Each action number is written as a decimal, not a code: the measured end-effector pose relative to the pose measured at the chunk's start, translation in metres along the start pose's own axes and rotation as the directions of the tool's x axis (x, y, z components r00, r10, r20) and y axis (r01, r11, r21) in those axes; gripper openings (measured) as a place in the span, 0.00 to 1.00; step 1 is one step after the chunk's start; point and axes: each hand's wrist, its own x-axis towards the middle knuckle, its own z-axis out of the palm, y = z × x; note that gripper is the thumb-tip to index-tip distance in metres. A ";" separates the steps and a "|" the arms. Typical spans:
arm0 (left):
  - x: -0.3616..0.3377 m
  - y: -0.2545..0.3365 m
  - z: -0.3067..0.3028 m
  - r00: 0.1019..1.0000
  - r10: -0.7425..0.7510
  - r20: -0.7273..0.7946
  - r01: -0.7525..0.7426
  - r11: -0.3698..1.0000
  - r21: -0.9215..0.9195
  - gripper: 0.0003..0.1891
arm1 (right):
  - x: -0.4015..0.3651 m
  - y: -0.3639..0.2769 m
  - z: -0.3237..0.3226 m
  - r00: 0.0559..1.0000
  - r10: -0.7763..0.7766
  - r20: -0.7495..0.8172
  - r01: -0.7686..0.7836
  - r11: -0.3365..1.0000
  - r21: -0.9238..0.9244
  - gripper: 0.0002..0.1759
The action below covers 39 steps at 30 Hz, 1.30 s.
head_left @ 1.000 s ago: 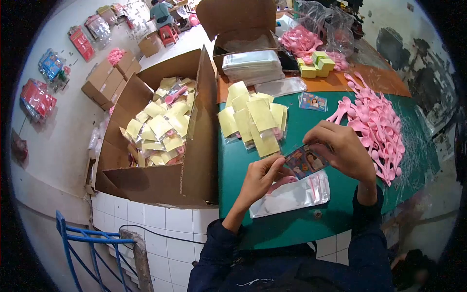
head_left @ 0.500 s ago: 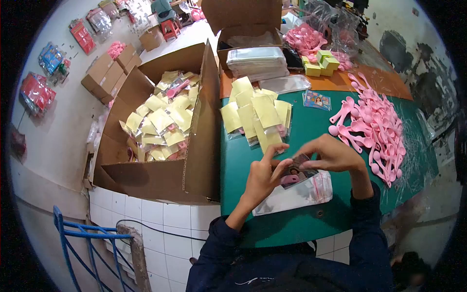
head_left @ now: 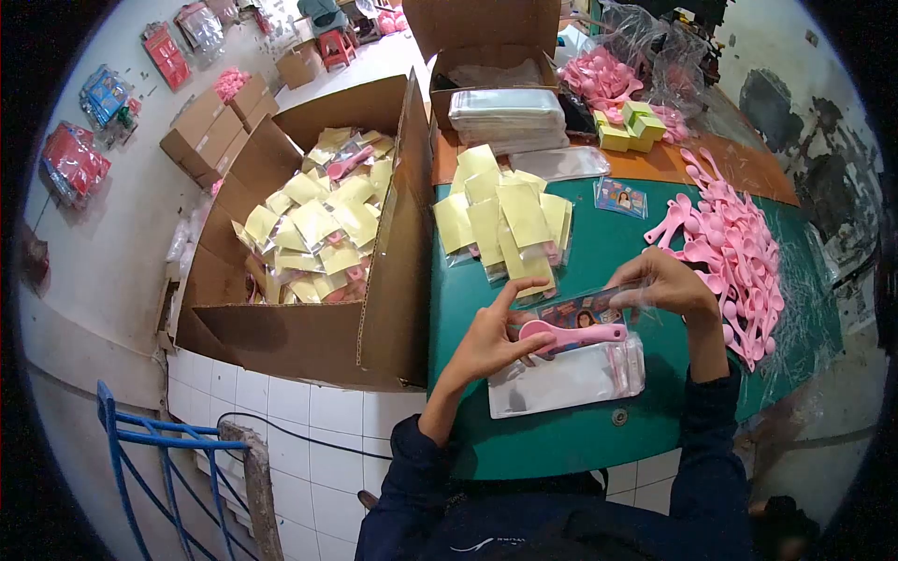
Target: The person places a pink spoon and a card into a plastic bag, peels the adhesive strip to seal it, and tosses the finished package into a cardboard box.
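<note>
A clear plastic bag (head_left: 640, 316) with a printed card (head_left: 580, 311) is stretched between my hands. A pink measuring spoon (head_left: 585, 334) lies along the card, its bowl toward the left. My left hand (head_left: 491, 337) grips the left end, thumb by the spoon's bowl and index finger extended above. At the right end, my right hand (head_left: 669, 283) pinches the bag's clear edge with curled fingers. Just below is a stack of clear bags (head_left: 552, 383) on the green table (head_left: 524, 444). Packed bags with yellow cards (head_left: 519, 213) are piled beyond my left hand.
An open carton (head_left: 388, 243) of packed bags stands left of the table. Loose pink spoons (head_left: 725, 248) heap at the right. More printed cards (head_left: 620, 197), stacked clear bags (head_left: 510, 117) and small yellow-green boxes (head_left: 631, 128) sit toward the back. A blue metal rail (head_left: 168, 439) stands lower left.
The card and spoon have turned to lie nearly level and now show fully. My right hand has moved right to the bag's end, drawing the clear plastic out.
</note>
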 end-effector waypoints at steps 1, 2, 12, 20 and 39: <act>-0.001 0.002 0.000 1.000 -0.022 0.010 0.022 0.999 -0.048 0.34 | 0.003 0.006 -0.001 0.999 -0.039 -0.017 0.038 0.999 -0.022 0.09; -0.002 0.003 -0.001 0.999 -0.043 0.022 0.045 0.994 -0.096 0.35 | 0.005 0.012 -0.002 0.996 -0.078 -0.033 0.076 0.996 -0.046 0.09; -0.011 -0.012 0.006 0.940 0.165 -0.299 -0.102 0.971 0.216 0.31 | -0.002 -0.004 0.013 0.973 -0.121 -0.198 0.074 0.971 -0.229 0.12; -0.098 -0.012 0.056 0.959 -0.277 -0.062 0.227 0.880 -0.417 0.30 | -0.041 -0.003 0.088 0.936 -0.330 0.125 0.353 0.869 -0.346 0.23; -0.114 -0.022 0.074 0.974 -0.141 -0.179 0.140 0.990 -0.019 0.29 | -0.043 0.036 0.155 0.920 -0.389 0.052 0.350 0.755 -0.555 0.13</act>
